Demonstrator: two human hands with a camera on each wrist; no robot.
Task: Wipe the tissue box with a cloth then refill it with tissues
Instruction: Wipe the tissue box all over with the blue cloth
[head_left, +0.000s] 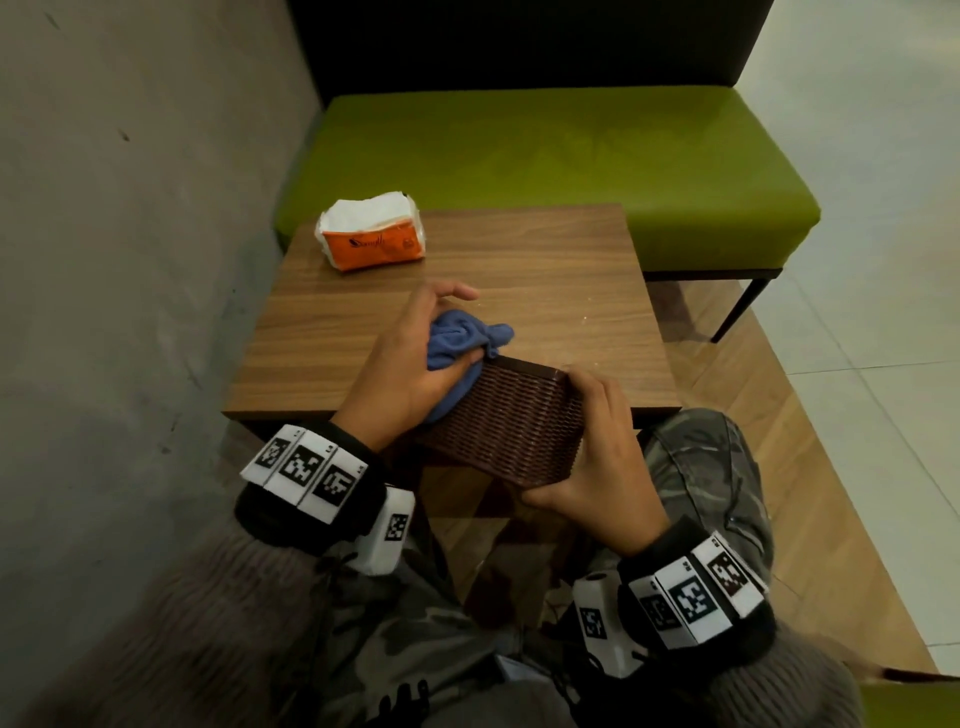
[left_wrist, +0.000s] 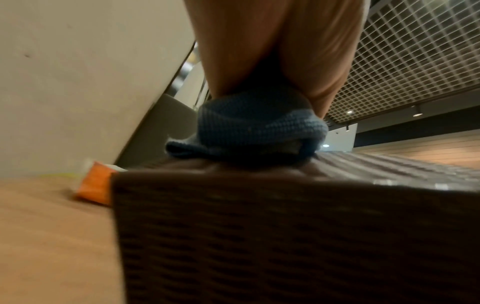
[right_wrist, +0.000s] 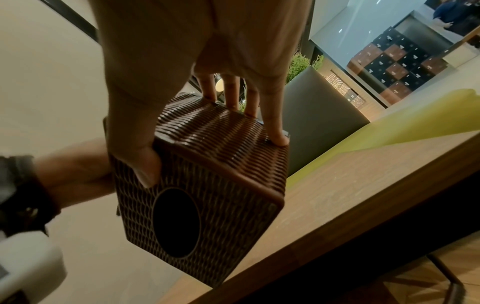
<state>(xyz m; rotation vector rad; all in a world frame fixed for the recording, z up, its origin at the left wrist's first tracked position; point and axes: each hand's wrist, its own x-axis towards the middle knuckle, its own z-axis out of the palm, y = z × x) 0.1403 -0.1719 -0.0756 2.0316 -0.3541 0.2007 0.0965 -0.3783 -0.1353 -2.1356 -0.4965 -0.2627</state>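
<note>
i see my right hand gripping the brown woven tissue box, thumb on one face and fingers curled over the opposite side, holding it tilted off the table at its 6 o'clock edge. my left hand clutches the bunched blue cloth against the box's left end. the orange tissue pack lies at 11 o'clock.

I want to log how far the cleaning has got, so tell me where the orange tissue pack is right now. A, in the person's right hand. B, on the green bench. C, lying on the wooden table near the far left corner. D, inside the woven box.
C: the orange tissue pack lies on the wooden table, apart from the tissue box that the right hand holds.
</note>
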